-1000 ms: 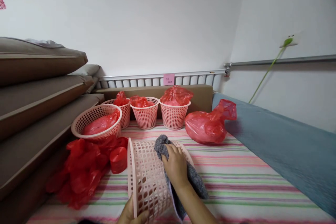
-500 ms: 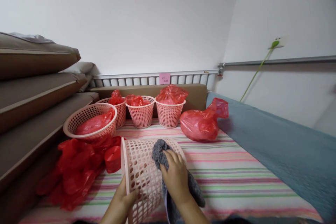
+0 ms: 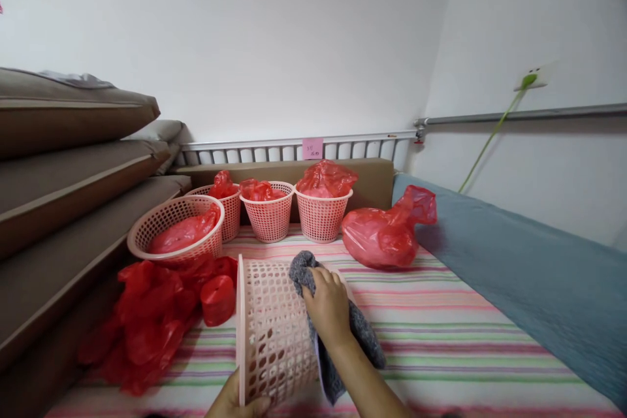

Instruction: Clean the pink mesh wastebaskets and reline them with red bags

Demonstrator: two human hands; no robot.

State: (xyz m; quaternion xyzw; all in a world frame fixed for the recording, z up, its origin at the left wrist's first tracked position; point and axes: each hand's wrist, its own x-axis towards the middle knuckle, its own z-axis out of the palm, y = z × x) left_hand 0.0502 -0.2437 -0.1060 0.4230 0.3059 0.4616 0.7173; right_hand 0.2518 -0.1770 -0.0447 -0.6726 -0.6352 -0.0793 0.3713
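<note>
Pink plastic mesh shows under a grey cloth [image 3: 365, 339] as a person handles a basket [image 3: 277, 339] tipped on its side at the near part of a striped sheet [image 3: 465, 339], its mouth to the left. The left hand [image 3: 235, 398] clasps the basket's rim, thumb on the outer wall, the other fingers mostly hidden. The right hand [image 3: 329, 310] bunches the cloth and presses it against the basket's side, fingers curled over the fabric. Just left sit a red roll [image 3: 218, 300] and a heap of red plastic bags [image 3: 149, 323]. Behind the heap, a tilted basket [image 3: 159, 217] holds red plastic; three upright baskets [image 3: 268, 221] beyond it also contain red plastic. A tied red bag [image 3: 379, 238] lies to their right. Stacked cushions [image 3: 83, 150] flank the scene at left; a radiator [image 3: 259, 151] bearing a pink note [image 3: 312, 148] lines the wall.
</note>
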